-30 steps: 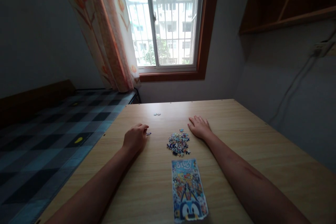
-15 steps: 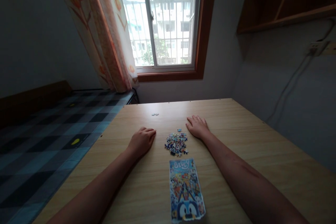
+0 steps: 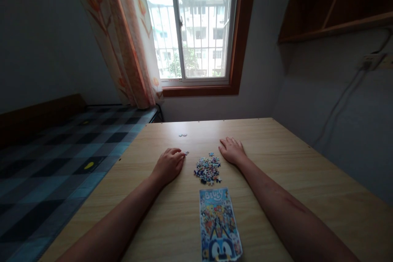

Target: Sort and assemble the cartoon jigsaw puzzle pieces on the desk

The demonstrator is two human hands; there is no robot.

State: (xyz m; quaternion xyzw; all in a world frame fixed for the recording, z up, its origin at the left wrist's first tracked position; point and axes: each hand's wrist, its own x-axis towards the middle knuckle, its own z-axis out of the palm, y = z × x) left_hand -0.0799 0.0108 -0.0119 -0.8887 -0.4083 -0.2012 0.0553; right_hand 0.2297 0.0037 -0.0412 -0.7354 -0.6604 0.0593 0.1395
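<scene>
Wooden surface (image 3: 166, 221): my left hand (image 3: 168, 165) meets a puzzle piece (image 3: 187, 153) left of the pile (image 3: 208, 170), grip unclear; right hand (image 3: 232, 150) lies flat, released. I judge this piece handling; moving it calls for a light pinch.

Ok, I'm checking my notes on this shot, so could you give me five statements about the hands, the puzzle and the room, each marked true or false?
1. The pile of puzzle pieces lies between the left hand and the right hand. True.
2. The right hand is clenched in a fist. False: it lies flat on the table, fingers stretched out.
3. The Bluey picture is nearer the camera than the pile. True.
4. The left hand is buried in the pile. False: it is apart from it, with a single piece at its fingertips.
5. The curtain hangs on the left of the window. True.
</scene>
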